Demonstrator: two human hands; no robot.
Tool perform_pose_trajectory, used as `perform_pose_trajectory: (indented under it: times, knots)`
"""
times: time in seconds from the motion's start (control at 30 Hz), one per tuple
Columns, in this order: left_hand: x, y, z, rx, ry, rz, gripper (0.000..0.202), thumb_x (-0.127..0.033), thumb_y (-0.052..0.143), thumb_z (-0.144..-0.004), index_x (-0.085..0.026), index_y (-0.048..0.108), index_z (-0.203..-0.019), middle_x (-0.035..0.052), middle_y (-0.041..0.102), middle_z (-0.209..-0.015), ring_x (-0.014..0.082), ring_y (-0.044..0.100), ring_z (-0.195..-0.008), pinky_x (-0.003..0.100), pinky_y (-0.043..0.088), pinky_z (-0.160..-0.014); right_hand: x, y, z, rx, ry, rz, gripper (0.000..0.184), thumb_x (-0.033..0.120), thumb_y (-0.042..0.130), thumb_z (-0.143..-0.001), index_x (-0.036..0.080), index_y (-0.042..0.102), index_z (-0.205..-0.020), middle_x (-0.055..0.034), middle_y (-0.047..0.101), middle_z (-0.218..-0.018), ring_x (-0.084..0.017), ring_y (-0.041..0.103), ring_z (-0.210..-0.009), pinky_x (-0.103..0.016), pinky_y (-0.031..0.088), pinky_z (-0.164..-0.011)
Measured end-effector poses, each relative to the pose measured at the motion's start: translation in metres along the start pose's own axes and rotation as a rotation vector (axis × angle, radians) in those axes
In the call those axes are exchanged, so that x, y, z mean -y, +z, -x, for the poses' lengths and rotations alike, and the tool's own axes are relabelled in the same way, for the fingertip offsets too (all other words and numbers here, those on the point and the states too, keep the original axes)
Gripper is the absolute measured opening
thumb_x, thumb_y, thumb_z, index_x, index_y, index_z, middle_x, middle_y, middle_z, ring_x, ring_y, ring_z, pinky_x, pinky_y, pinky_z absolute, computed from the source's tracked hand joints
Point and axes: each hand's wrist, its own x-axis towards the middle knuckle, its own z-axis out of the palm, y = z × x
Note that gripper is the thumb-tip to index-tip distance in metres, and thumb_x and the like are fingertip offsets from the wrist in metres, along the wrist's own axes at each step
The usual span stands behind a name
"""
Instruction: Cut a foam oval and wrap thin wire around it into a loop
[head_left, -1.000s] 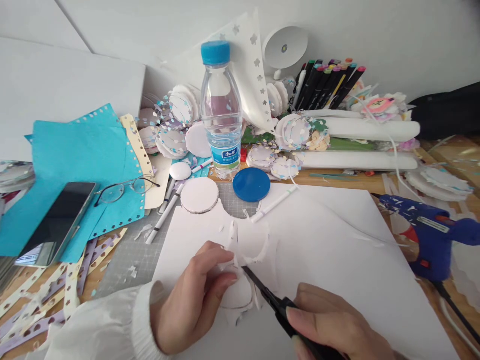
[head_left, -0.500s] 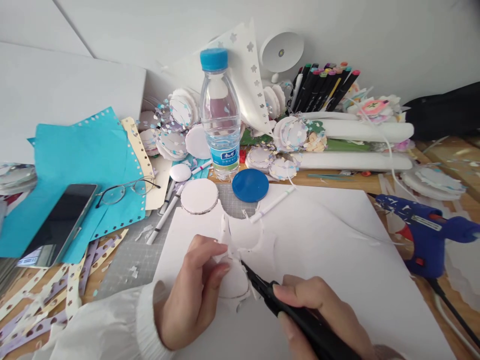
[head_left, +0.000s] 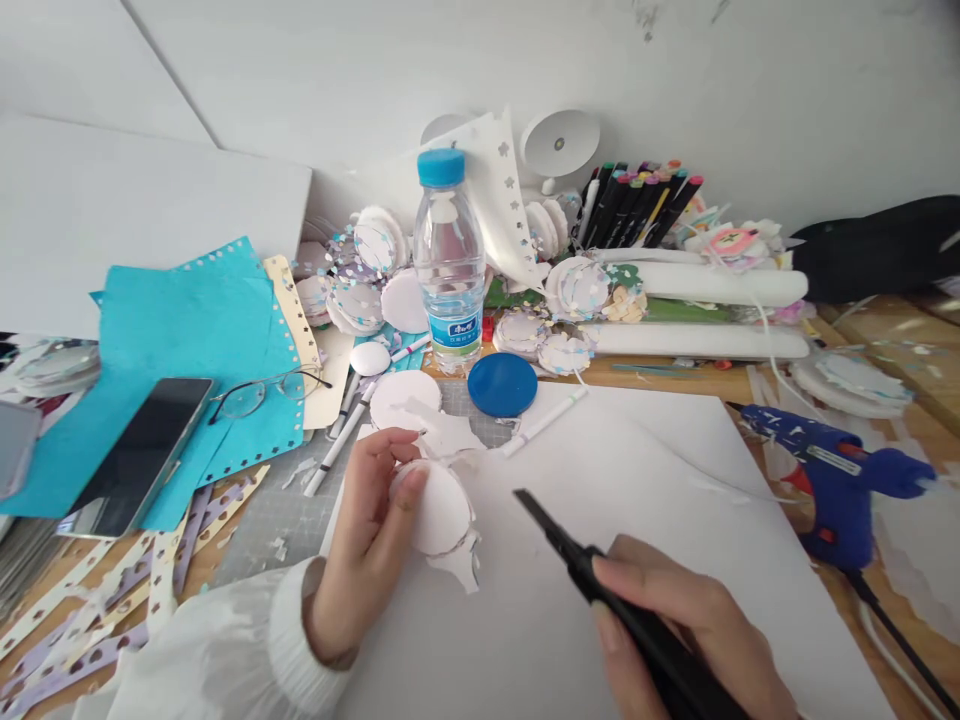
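Note:
My left hand [head_left: 375,535] is closed on a round white disc [head_left: 435,508], thumb on its face and fingers behind it. A ragged white scrap [head_left: 459,562] hangs at the disc's lower right edge. My right hand [head_left: 675,610] grips a black craft knife [head_left: 600,585], its narrow dark blade pointing up and left. The blade tip is apart from the disc, to its right. Beneath both hands lies a large white sheet [head_left: 637,470]. Another torn white piece [head_left: 446,432] lies just beyond my left fingers, partly over a second white disc [head_left: 405,392].
A water bottle [head_left: 450,260] and a blue round lid [head_left: 502,385] stand behind the sheet. To the right lies a blue glue gun [head_left: 832,465] with its cord. A phone [head_left: 142,450] and glasses [head_left: 262,392] rest on blue paper [head_left: 187,320] at left. Markers [head_left: 637,205] stand at the back.
The knife has moved away from the white piece, to the right. My left hand has lifted and turned the disc, with the torn scrap now separate beyond it. The view has shifted slightly.

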Motion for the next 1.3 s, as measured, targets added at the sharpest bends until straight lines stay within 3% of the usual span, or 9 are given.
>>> perform_pose_trajectory:
  times: [0.13, 0.3, 0.53, 0.63, 0.73, 0.9, 1.03, 1.17, 1.3]
  knots:
    - [-0.007, -0.002, -0.005, 0.020, -0.127, 0.147, 0.026, -0.037, 0.053, -0.093, -0.028, 0.045, -0.116, -0.0002, 0.049, -0.092, 0.0092, 0.050, -0.061, 0.019, 0.040, -0.049, -0.017, 0.003, -0.023, 0.167, -0.112, 0.178, 0.024, 0.017, 0.054, -0.084, 0.024, 0.059, -0.106, -0.0019, 0.061, -0.073, -0.021, 0.062, -0.061, -0.031, 0.051, -0.054]
    - [-0.015, -0.003, -0.007, -0.001, -0.088, 0.249, 0.028, -0.037, 0.057, -0.091, -0.027, 0.046, -0.115, 0.0005, 0.051, -0.096, 0.0094, 0.053, -0.066, 0.019, 0.043, -0.054, -0.029, 0.013, -0.030, 0.424, -0.180, 0.249, 0.051, 0.003, 0.045, -0.081, 0.024, 0.058, -0.125, -0.0077, 0.054, -0.089, -0.024, 0.054, -0.080, -0.038, 0.050, -0.069]
    - [-0.033, -0.002, 0.001, -0.030, 0.040, 0.324, 0.027, -0.034, 0.058, -0.091, -0.026, 0.046, -0.112, 0.0016, 0.053, -0.098, 0.0121, 0.055, -0.077, 0.021, 0.045, -0.062, -0.025, 0.009, -0.029, 0.321, -0.262, 0.185, 0.049, 0.002, 0.041, -0.085, 0.023, 0.056, -0.127, -0.0091, 0.052, -0.096, -0.025, 0.052, -0.087, -0.041, 0.048, -0.076]
    - [-0.044, -0.001, 0.009, -0.023, 0.079, 0.337, 0.024, -0.034, 0.059, -0.090, -0.024, 0.045, -0.107, 0.0022, 0.054, -0.098, 0.0121, 0.056, -0.077, 0.021, 0.045, -0.062, -0.005, 0.001, -0.032, 0.289, -0.226, 0.017, 0.031, 0.013, 0.041, -0.092, 0.020, 0.055, -0.118, -0.0088, 0.054, -0.098, -0.024, 0.054, -0.091, -0.038, 0.049, -0.078]
    - [-0.054, 0.000, 0.020, 0.008, 0.082, 0.353, 0.020, -0.033, 0.057, -0.092, -0.025, 0.044, -0.105, 0.0009, 0.053, -0.094, 0.0102, 0.055, -0.070, 0.019, 0.044, -0.057, 0.021, -0.005, -0.034, 0.450, -0.043, -0.332, 0.015, 0.030, 0.048, -0.093, 0.022, 0.058, -0.101, -0.0038, 0.057, -0.087, -0.019, 0.054, -0.081, -0.031, 0.048, -0.073]
    - [-0.062, -0.001, 0.039, 0.046, 0.119, 0.322, 0.011, -0.029, 0.052, -0.095, -0.026, 0.045, -0.103, -0.0004, 0.053, -0.089, 0.0094, 0.056, -0.071, 0.016, 0.046, -0.057, 0.046, -0.009, -0.029, 0.636, 0.218, -0.677, 0.046, 0.065, 0.046, -0.088, 0.020, 0.058, -0.086, -0.0012, 0.053, -0.076, -0.017, 0.048, -0.069, -0.029, 0.043, -0.066]
    - [-0.056, -0.006, 0.048, 0.068, 0.175, 0.127, 0.012, -0.024, 0.049, -0.096, -0.028, 0.046, -0.108, 0.0006, 0.054, -0.092, 0.0111, 0.058, -0.079, 0.019, 0.050, -0.064, 0.048, -0.016, -0.022, 0.681, 0.310, -0.659, 0.043, 0.060, 0.049, -0.089, 0.018, 0.056, -0.083, 0.0001, 0.049, -0.073, -0.015, 0.046, -0.067, -0.026, 0.040, -0.062]
    - [-0.055, -0.017, 0.052, 0.049, 0.429, -0.338, 0.039, -0.025, 0.053, -0.092, -0.026, 0.039, -0.129, 0.0117, 0.048, -0.128, 0.0246, 0.047, -0.122, 0.040, 0.042, -0.101, 0.045, -0.021, -0.017, 0.678, 0.292, -0.531, 0.031, 0.045, 0.048, -0.095, 0.018, 0.054, -0.079, 0.0008, 0.048, -0.071, -0.014, 0.047, -0.067, -0.025, 0.037, -0.061]
    - [-0.069, -0.024, 0.047, 0.394, 0.784, -0.641, 0.076, -0.057, 0.058, -0.083, -0.016, 0.030, -0.141, 0.0187, 0.043, -0.140, 0.0343, 0.037, -0.133, 0.051, 0.022, -0.114, 0.046, -0.024, -0.014, 0.686, 0.319, -0.514, 0.027, 0.044, 0.049, -0.094, 0.020, 0.052, -0.083, 0.0006, 0.052, -0.073, -0.015, 0.049, -0.070, -0.024, 0.039, -0.062]
